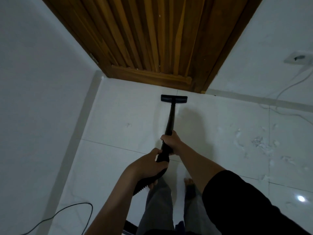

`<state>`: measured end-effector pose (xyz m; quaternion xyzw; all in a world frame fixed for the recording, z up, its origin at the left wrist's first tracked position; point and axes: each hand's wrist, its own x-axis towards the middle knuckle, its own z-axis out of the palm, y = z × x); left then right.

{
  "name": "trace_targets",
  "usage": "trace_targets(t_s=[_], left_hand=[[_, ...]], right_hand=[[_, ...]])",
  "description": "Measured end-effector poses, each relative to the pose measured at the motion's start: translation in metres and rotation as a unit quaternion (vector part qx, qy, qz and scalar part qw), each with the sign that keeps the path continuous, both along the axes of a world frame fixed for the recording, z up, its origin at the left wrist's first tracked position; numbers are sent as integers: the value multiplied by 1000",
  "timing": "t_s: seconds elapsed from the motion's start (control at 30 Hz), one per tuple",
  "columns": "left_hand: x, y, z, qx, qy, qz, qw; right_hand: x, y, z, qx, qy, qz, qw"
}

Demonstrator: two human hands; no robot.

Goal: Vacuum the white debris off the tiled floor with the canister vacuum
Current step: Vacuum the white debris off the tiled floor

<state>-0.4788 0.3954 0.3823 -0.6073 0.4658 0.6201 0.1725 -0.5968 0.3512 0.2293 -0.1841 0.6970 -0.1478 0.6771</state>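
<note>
Gripping the black vacuum wand point(170, 122) at two stations, both hands are closed around it in the head view. The right hand point(171, 141) sits higher up the rigid tube, its fingers point(165, 137) wrapped over the tube from the right side. The left hand point(149, 165) sits below and nearer the body, clenched on the curved grip where the tube meets the ribbed flexible hose point(147, 182); the hose passes under that palm and runs down toward the person's legs.

The wand is a straight, smooth, matte tube, slanting forward and down from the hands to the floor nozzle point(174, 98). The nozzle is a flat black bar set crosswise to the tube, forming a T. It rests on the tiled floor point(128, 116), just in front of the base of a slatted wooden door point(152, 39), well ahead of the fingers.

The floor tiles are large, glossy and white, with thin dark joints. White debris point(257, 143) lies in scattered, flaky patches on the tiles to the right, well apart from the nozzle. A thin black cord point(67, 211) loops on the floor at lower left. A white cable point(288, 89) hangs from a wall socket point(297, 58) at right. One bare foot point(189, 182) stands below the right forearm.
</note>
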Motion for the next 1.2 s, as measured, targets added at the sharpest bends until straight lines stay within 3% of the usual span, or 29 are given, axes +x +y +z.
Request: trace_targets(t_s=[0.37,0.6,1.2], left_hand=[[36,-43,1,-8,14,-36,999],[41,-46,-8,-9,-28,-78,997],[48,82,20,3,-47,-85,995]], right_hand=[[33,-34,-8,-5,-2,-43,999],[34,-34,-7,-10,-5,-39,999],[47,95,26,32,-44,11,998]])
